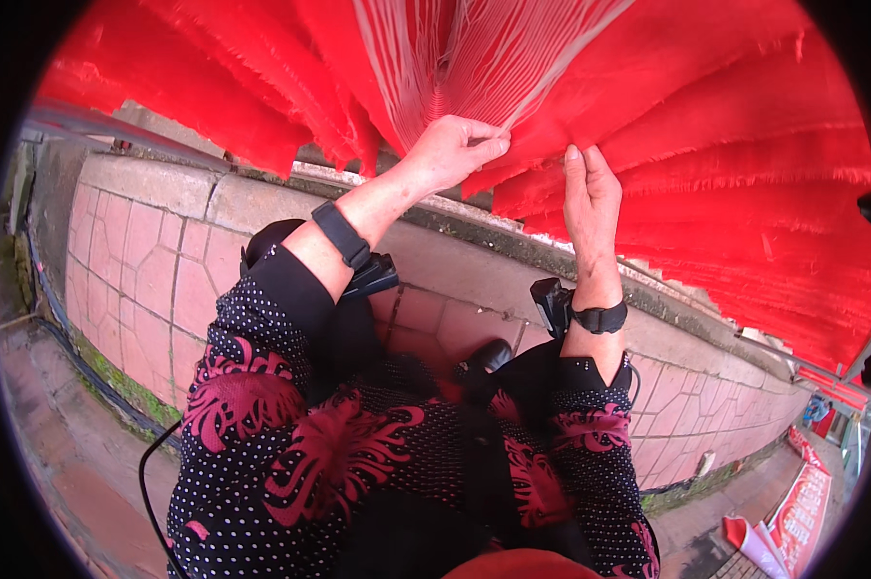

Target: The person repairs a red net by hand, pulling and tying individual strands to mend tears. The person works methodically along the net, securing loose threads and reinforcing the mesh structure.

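Above paved walkway [155,280], red cloth [705,145] between both hands [512,174].

Red cloth strips [725,183]; black-red dotted floral sleeves [262,386].

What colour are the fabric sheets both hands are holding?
Bright red sheets with frayed edges, pinched by the left hand and right hand; head view.

Strips of cloth [705,164] hang in overlapping layers across the top, above a tiled pavement [155,261]. The left hand [450,150] and right hand [590,198] reach up side by side into the cloth's lower edges. Wrist-mounted devices [551,304] sit below each hand. Folded banners [792,521] lie at lower right.
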### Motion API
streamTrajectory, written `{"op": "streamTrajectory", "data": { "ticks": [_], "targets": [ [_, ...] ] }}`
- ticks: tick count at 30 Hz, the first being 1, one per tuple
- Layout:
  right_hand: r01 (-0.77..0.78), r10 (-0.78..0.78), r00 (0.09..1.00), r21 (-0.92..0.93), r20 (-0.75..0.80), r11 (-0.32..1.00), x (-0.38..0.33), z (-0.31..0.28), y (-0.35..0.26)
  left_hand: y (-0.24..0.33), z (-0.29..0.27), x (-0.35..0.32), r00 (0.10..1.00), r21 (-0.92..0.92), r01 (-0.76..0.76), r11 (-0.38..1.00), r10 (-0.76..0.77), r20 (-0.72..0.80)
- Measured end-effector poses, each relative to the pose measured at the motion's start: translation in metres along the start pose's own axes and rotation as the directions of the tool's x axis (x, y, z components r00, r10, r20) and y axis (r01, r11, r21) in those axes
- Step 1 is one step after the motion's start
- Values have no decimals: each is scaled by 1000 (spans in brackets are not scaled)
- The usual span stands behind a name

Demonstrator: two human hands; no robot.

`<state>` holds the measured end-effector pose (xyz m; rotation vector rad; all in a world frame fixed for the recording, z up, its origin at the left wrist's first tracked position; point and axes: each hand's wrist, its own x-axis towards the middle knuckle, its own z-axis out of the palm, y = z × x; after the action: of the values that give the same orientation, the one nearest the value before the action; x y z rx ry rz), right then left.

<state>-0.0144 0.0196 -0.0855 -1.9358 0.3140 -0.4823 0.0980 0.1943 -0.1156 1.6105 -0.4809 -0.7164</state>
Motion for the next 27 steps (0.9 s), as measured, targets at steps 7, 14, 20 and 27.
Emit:
{"op": "streamTrajectory", "data": {
  "ticks": [7,14,20,27],
  "targets": [
    [27,-27,1000,96,2,995,0,3,8,0,0,-9,982,673,-85,735,176,-69],
    [1,-1,1000,156,-1,988,-3,10,4,3,-9,-13,998,864,-39,502,69,5],
    [12,-14,1000,119,12,993,-2,9,7,28,-27,-8,937,734,-85,674,305,-171],
    [23,-27,999,86,40,996,-3,11,10,43,-26,0,877,-202,-475,857,440,-194]
  ]
}}
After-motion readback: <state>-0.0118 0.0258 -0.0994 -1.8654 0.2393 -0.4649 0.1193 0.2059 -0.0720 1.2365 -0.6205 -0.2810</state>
